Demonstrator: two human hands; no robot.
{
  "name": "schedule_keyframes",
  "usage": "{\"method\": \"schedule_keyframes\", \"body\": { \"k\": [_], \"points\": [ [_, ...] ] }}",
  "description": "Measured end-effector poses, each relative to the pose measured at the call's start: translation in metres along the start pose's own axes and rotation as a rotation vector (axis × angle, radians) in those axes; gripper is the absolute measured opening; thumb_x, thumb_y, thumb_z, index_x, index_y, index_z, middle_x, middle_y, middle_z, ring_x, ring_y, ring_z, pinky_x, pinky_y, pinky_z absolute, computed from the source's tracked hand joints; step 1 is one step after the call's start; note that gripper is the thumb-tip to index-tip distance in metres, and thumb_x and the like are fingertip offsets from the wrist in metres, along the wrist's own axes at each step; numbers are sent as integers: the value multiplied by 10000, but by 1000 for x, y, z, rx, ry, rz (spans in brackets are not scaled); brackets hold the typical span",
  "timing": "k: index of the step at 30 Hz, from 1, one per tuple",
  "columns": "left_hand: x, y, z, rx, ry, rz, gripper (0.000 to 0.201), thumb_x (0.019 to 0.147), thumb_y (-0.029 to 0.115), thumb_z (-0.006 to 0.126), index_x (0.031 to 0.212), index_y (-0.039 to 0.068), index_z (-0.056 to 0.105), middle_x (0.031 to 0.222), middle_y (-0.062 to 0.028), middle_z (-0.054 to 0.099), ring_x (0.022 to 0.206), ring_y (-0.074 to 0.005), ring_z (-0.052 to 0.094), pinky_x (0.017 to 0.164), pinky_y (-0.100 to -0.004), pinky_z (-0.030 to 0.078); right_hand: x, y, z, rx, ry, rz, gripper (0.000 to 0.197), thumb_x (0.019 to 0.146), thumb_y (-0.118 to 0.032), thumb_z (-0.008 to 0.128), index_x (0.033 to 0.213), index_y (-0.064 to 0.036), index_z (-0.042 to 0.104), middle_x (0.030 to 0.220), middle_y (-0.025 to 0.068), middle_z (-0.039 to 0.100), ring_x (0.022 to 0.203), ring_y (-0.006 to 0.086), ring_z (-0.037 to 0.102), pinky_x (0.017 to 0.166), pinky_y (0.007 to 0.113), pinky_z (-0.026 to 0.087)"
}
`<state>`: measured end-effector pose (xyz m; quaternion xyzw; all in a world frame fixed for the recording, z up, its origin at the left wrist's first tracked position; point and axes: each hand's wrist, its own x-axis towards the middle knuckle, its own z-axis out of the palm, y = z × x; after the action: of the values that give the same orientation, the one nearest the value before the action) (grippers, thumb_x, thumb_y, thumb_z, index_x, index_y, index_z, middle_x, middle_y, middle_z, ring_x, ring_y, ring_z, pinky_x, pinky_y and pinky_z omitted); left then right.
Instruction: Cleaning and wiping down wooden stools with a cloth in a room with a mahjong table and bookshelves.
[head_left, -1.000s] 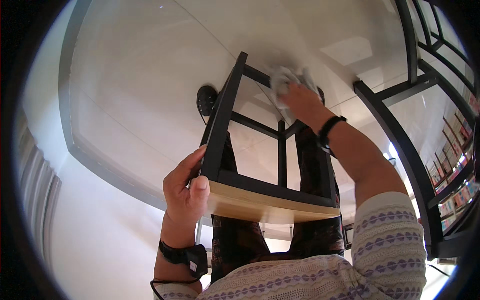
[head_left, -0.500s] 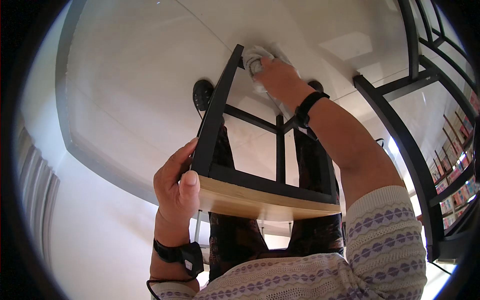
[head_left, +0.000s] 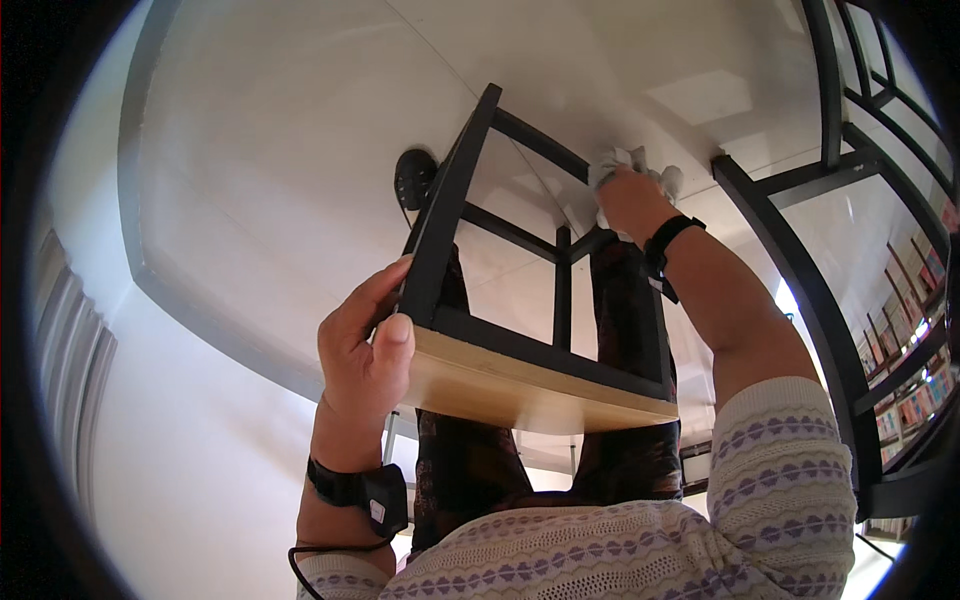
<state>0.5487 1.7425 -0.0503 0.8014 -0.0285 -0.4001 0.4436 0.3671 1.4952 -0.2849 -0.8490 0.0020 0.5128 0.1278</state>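
One stool with a squared black frame and a pale wood-toned seat (head_left: 540, 395): tipped, seat toward the wearer, legs pointing away, above the mid-part of the glossy pale tiled floor (head_left: 270, 150), well in from its grey-banded left edge.

Two bare hands. Left hand (head_left: 365, 350): clamped on the stool's left corner where leg meets seat, thumb pressed to the seat's edge. Right hand (head_left: 635, 200): closed on one crumpled grey-white cloth (head_left: 612, 160), held at the right end of the far black rail; fingertips partly hidden by the cloth.

Two black wristbands, one per wrist — the left (head_left: 385, 500) with a cable. One black shoe (head_left: 414, 178), on the floor just beyond the stool's left leg. One pair of dark patterned trousers (head_left: 470, 460), below and behind the frame. One further black-barred furniture frame (head_left: 820, 183), toward the floor's right side, apart from the stool.
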Motion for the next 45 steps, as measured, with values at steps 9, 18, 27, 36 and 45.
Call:
{"method": "schedule_keyframes", "body": {
  "k": [9,18,27,36,45],
  "points": [
    [-6,-7,-3,-70,-11,-73,692,859,570,609,1185,-40,590,824,-27,633,726,-70,547,669,-206,451,-16,44,-77,292,-484,13,487,693,-317,706,1130,-106,664,1118,148,656,1023,288,623,886,357,480],
    [-8,-4,-8,12,-51,-100,708,837,598,609,1151,-35,573,799,-73,644,704,-135,600,669,-247,481,-87,-47,-165,1481,-84,-599,396,795,-275,758,1148,-127,661,1049,74,584,1028,220,558,928,321,419],
    [-9,-7,-14,129,-88,-27,667,861,563,576,1132,-46,572,805,-149,654,706,-253,655,656,-302,508,-15,-112,-166,679,507,-405,343,888,-443,574,1101,-179,626,993,135,577,1017,309,554,820,411,494],
    [-5,-16,-8,105,-43,114,654,885,542,559,1165,-48,588,818,-146,663,685,-224,658,637,-281,507,118,-59,-145,620,136,135,492,860,-532,548,1138,-136,638,1154,106,640,1094,295,576,906,396,470],
    [-15,-20,-16,84,-16,62,725,878,609,523,1170,-51,592,818,-137,660,697,-209,652,642,-276,502,8,-97,-169,971,174,-382,484,801,-483,624,1068,-82,666,1079,173,648,1032,353,600,874,427,478]
  ]
}}
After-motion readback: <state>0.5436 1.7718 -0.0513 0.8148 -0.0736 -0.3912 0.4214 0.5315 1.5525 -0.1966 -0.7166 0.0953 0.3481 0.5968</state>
